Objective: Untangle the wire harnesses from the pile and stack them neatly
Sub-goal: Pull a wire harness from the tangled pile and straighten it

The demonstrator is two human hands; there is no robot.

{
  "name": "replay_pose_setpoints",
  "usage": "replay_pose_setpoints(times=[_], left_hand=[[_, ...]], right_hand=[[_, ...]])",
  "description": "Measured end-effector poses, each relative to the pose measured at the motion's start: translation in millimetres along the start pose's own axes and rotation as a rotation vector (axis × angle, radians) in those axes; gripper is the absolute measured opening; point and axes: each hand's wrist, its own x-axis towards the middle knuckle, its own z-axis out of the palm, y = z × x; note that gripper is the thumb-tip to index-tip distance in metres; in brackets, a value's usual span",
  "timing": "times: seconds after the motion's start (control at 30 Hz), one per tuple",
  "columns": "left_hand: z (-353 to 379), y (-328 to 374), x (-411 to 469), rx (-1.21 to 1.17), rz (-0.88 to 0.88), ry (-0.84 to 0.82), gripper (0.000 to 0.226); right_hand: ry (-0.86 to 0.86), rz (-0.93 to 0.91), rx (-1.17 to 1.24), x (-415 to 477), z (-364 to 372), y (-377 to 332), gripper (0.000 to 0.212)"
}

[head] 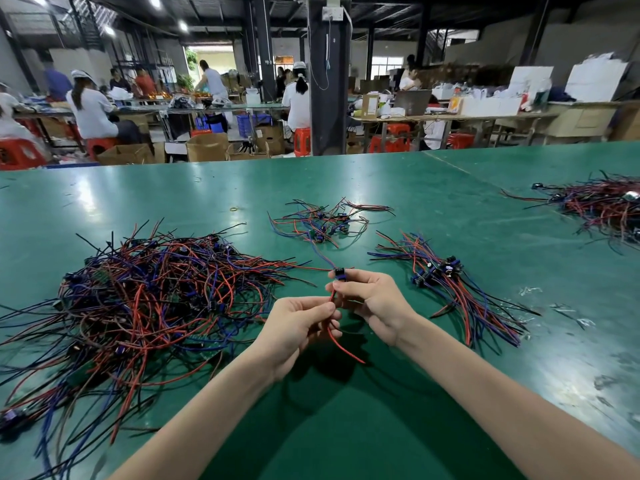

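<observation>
Wire harness (pixel 339 273) pinched by left hand (pixel 298 327) and right hand (pixel 372 306) is in work; small stack (pixel 446 282) to their right appears done, large pile (pixel 156 299) to their left awaits untangling.

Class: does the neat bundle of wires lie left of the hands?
No, the neat bundle lies right of the right hand; the tangled pile lies left.

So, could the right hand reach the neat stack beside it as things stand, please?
Probably yes: bare table lies between the right hand and the stack, though that hand is pinching a harness with the left hand.
</observation>
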Motion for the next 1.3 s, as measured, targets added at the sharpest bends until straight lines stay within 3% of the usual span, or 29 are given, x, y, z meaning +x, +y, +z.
replay_pose_setpoints(times=[0.43,1.3], left_hand=[[7.0,-4.8,-4.0,0.121,-0.075,-0.187,0.017],[16.9,-6.4,-11.3,0.165,-0.133,-0.192,0.03]], right_hand=[[0.172,-0.01,0.044,13.7,-24.8,-13.1,0.014],[0.209,-0.036,0.098,20.3,-30.5,-6.1,0.012]])
